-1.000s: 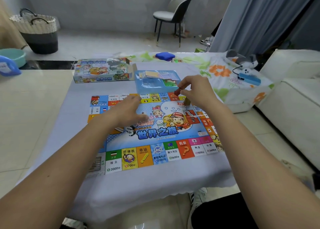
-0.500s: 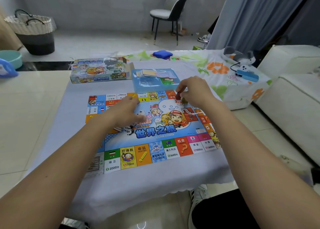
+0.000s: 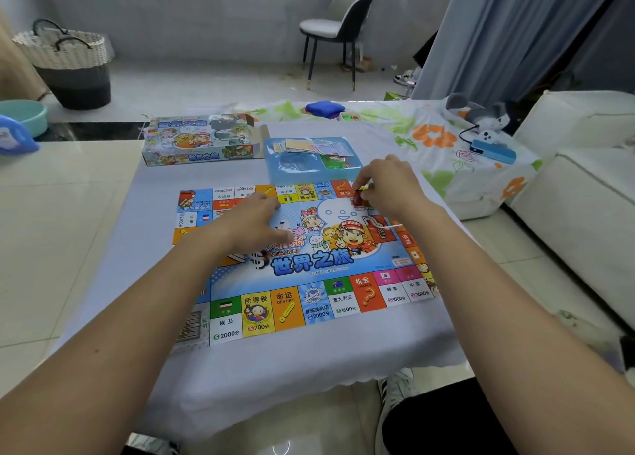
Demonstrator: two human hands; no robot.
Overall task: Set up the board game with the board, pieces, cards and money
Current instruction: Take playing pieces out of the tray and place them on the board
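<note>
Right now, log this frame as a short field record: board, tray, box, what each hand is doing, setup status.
board: game board unfolded flat on the white-clothed table
tray: blue tray at the board's far edge, cards and paper money inside
box: game box far left of the tray
left hand: left hand fingers relaxed over the board, holding nothing
right hand: right hand pinches a small red piece near the board's far edge
status: cards and money not yet laid out

A home living room — a white sofa (image 3: pixel 584 186) at right, grey curtains (image 3: pixel 508 32) upper right, a woven laundry basket (image 3: pixel 68 63) upper left, a lone chair (image 3: pixel 340 25) on pale floor tiles.
</note>
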